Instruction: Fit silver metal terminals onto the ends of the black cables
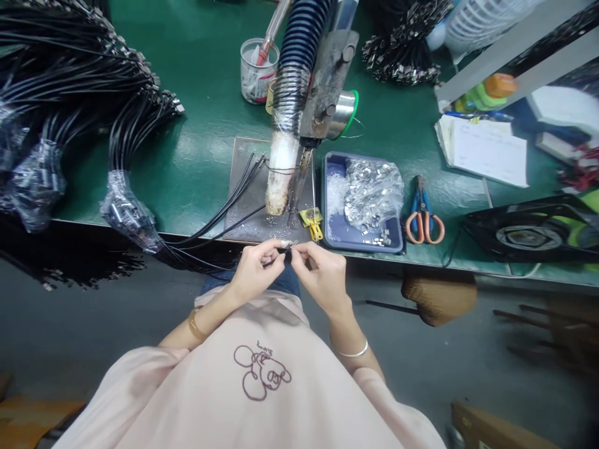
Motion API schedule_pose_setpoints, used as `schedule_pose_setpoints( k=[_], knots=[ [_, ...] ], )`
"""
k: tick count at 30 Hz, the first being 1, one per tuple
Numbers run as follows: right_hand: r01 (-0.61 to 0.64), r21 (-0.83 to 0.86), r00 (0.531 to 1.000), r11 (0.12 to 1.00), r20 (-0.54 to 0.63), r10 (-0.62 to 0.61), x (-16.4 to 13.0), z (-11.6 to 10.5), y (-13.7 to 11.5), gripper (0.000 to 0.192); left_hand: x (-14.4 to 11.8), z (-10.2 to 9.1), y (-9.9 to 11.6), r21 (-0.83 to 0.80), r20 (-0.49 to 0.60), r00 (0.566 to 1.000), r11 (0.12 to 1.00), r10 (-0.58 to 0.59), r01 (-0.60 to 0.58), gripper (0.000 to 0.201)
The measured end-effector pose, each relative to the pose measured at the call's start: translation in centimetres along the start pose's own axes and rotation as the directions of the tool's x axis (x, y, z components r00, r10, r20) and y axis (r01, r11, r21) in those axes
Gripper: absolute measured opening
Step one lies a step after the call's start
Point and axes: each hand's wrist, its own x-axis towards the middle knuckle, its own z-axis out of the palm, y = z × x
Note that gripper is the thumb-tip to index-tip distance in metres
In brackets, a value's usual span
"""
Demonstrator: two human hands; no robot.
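My left hand is closed in a pinch just in front of the table edge, on the end of a black cable. Opposite it, my right hand pinches a small metal connector, and the fingertips of both hands nearly meet there. Fine detail between the fingers is too small to make out. Several black cables run from a plastic-wrapped bundle on the left to a dark board. Above that board hang a soldering iron and a ribbed hose with a whitish end.
Right of the board stands a blue tray with a bag of metal connectors. Beyond it lie orange-handled cutters, papers and a black fan. A solder spool, a cup and a yellow piece are near the iron.
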Motion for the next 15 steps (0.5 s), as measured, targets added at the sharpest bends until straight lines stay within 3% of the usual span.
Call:
schedule_pose_setpoints(
  k=[3, 5, 6, 8, 12, 13, 15],
  knots=[
    [-0.081, 0.021, 0.994, 0.997, -0.078, 0.082, 0.0, -1.8, 0.6, 0.021, -0.1, -0.1, -0.4, 0.023, -0.005, 1.000, 0.999, 0.025, -0.024, 0.022],
    [-0.200, -0.010, 0.956, 0.980, -0.221, 0.193, 0.5, -3.2, 1.9, 0.021, -0.1, -0.1, -0.6, 0.048, -0.008, 0.998, 0.997, 0.059, -0.058, 0.021],
    [-0.245, -0.062, 0.946, 0.968, -0.235, 0.225, 1.0, -3.8, 2.8, 0.020, -0.2, 0.0, -0.6, 0.063, -0.002, 0.995, 0.993, 0.096, -0.096, 0.020],
    [-0.271, -0.190, 0.953, 0.944, -0.188, 0.236, 2.2, -4.6, 4.6, 0.020, -0.2, 0.4, -0.5, 0.113, 0.037, 0.976, 0.969, 0.217, -0.220, 0.017],
    [-0.288, -0.310, 0.955, 0.906, -0.022, 0.296, 4.4, -4.7, 7.3, 0.015, -0.2, 1.0, 0.0, 0.269, 0.198, 0.889, 0.849, 0.414, -0.455, 0.023],
    [-0.292, -0.320, 0.950, 0.901, 0.012, 0.312, 4.8, -4.7, 7.6, 0.014, -0.1, 1.0, 0.2, 0.281, 0.227, 0.885, 0.843, 0.406, -0.458, 0.024],
    [-0.293, -0.328, 0.944, 0.898, 0.047, 0.325, 5.0, -4.5, 7.7, 0.012, 0.2, 0.9, 0.4, 0.224, 0.234, 0.922, 0.906, 0.309, -0.360, 0.022]
  ],
)
